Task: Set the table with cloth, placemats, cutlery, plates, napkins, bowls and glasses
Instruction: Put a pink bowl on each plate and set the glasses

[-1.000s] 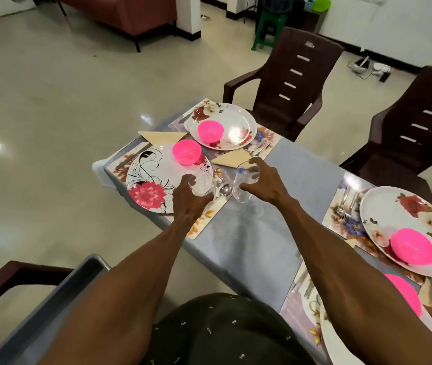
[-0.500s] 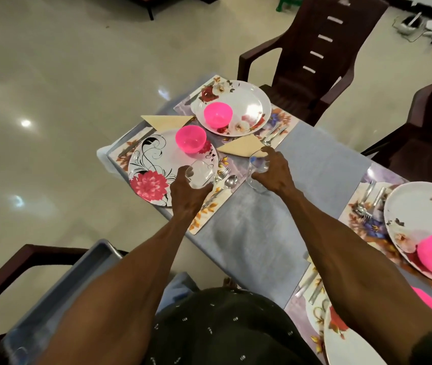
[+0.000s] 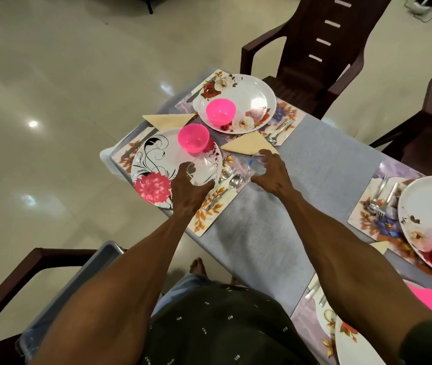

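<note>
Glasses are in both hands over the near corner of the set table. One clear glass [image 3: 201, 172] sits in the left hand [image 3: 187, 192], whose fingers [image 3: 183, 169] curl round its side, with its open mouth facing up above the near edge of the black-and-red flowered plate [image 3: 154, 164]. Just past those fingers stands a pink bowl [image 3: 193, 138] on the same plate. To their right lie a fork and spoon [image 3: 232, 177] on the leaf-patterned placemat [image 3: 211, 212].

The second glass [image 3: 256, 166] is gripped from above by the right hand [image 3: 273, 172], thumb and fingers [image 3: 266, 154] wrapped round its rim. It stands over the grey tablecloth [image 3: 288, 206], beside the placemat's corner; whether its base touches the cloth cannot be told. Directly beyond these fingertips lies a folded cream napkin [image 3: 249, 143], nearly touching them. Farther on sit a white rose-patterned plate [image 3: 251, 101] holding another pink bowl [image 3: 220, 110], with more cutlery [image 3: 278, 130] to its right.

Well to the right of the right hand is another place setting with a floral plate [image 3: 425, 214]. A brown chair [image 3: 323, 48] stands beyond the table.
</note>
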